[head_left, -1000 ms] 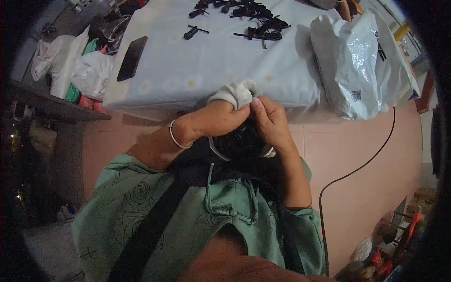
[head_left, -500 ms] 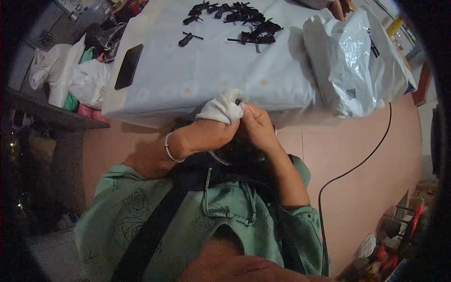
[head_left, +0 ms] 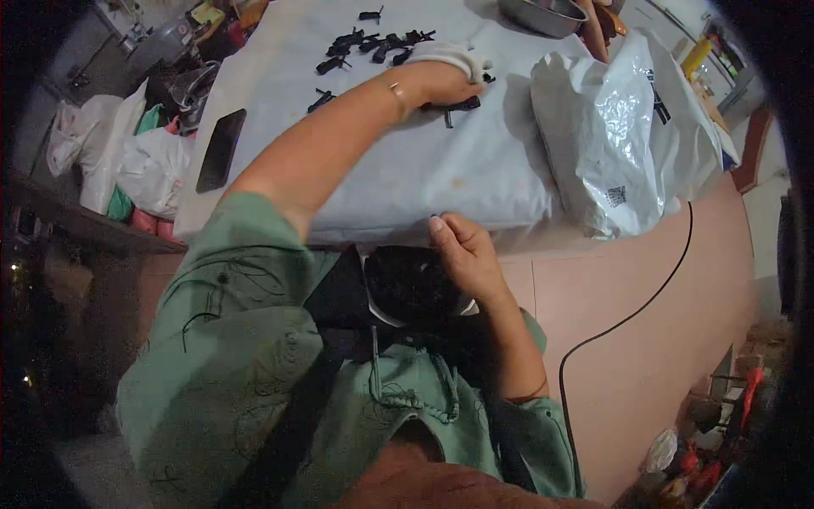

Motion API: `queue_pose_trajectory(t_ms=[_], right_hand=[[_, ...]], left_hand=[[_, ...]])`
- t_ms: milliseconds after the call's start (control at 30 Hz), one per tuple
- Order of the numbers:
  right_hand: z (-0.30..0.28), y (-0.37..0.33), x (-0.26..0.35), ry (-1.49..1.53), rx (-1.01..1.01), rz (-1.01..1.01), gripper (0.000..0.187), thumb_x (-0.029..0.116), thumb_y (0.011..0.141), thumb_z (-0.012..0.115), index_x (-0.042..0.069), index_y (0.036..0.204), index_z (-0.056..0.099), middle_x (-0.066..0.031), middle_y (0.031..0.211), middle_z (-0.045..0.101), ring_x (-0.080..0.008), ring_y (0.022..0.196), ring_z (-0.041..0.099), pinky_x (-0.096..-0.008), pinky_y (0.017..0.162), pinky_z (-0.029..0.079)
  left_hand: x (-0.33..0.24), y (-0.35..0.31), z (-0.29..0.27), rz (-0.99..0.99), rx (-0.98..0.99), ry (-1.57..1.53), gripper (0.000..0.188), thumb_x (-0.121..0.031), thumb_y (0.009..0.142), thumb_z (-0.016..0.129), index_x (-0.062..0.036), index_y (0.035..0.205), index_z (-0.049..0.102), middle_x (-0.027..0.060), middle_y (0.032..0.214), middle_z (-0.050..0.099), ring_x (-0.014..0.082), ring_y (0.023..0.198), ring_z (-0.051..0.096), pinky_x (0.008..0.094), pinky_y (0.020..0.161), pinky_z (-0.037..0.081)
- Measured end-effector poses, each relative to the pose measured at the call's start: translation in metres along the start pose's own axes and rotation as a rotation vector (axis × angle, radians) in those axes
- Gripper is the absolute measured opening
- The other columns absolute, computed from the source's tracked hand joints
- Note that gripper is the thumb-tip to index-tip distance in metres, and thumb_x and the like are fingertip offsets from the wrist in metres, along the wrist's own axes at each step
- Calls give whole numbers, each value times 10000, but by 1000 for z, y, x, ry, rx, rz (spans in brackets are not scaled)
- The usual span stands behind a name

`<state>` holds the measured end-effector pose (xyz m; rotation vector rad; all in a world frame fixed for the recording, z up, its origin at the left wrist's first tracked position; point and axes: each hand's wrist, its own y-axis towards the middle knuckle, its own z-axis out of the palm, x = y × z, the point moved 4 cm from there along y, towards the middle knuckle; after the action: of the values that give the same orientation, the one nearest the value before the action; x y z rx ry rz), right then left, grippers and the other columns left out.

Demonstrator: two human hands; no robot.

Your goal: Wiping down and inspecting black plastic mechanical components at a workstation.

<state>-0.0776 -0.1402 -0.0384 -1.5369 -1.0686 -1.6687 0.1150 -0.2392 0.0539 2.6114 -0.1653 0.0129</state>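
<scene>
Reaching across the table [head_left: 398, 187], my left hand [head_left: 445, 83] is closed on a bunched white cloth [head_left: 448, 56]. It is over a cluster of small black parts [head_left: 462, 105] with thin pins, partly covering them; whether its fingers also hold one is hidden. Several similar black pieces [head_left: 343, 42] lie to the left of it. At the table's near edge my right hand [head_left: 468, 256] is curled closed, thumb on top; anything inside it is hidden. Just below, close to my body, sits a dark-filled container [head_left: 411, 284] with a pale rim.
A black phone [head_left: 222, 151] lies at the table's left side. On the right stands a large white plastic bag [head_left: 593, 144], with a metal bowl [head_left: 547, 15] behind it. Another person's arm [head_left: 596, 30] shows there. A black cable [head_left: 632, 310] runs along the floor.
My left hand has moved from the near edge, beside my right hand, forward to the black parts, taking the cloth along. My right hand has stayed near the edge, slightly lower.
</scene>
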Motion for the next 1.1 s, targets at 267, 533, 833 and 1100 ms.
queue_pose_trajectory(t_ms=[267, 533, 833, 1100], right_hand=[[-9, 2, -8, -111, -21, 29, 295, 221, 898, 489, 34, 673, 453, 67, 637, 376, -49, 618, 340, -210, 545, 320], [-12, 4, -18, -263, -132, 1, 253, 195, 890, 496, 13, 715, 490, 52, 646, 411, -53, 632, 360, -210, 569, 339], [-12, -8, 1, -274, -311, -88, 230, 165, 881, 503, 16, 708, 479, 22, 634, 421, -47, 633, 371, -207, 554, 339], [-19, 30, 38, -1094, -430, -102, 204, 175, 826, 540, 45, 979, 499, -149, 596, 540, -317, 549, 532, -380, 523, 416]], left_hand=[[1, -26, 25, -215, 358, 0, 304, -330, 749, 511, -104, 935, 595, 129, 922, 608, 317, 841, 566, 392, 735, 446], [-38, -114, -28, -180, 161, -100, 345, -187, 733, 539, -58, 1052, 540, 179, 985, 568, 343, 916, 529, 385, 795, 426], [-30, -172, -68, -143, 78, -287, 434, -140, 688, 603, -87, 1113, 536, 162, 1120, 520, 343, 1035, 482, 375, 896, 394], [-30, -196, -107, -144, -215, -168, 428, -131, 710, 619, -100, 1128, 535, 164, 1077, 535, 311, 963, 518, 342, 848, 429]])
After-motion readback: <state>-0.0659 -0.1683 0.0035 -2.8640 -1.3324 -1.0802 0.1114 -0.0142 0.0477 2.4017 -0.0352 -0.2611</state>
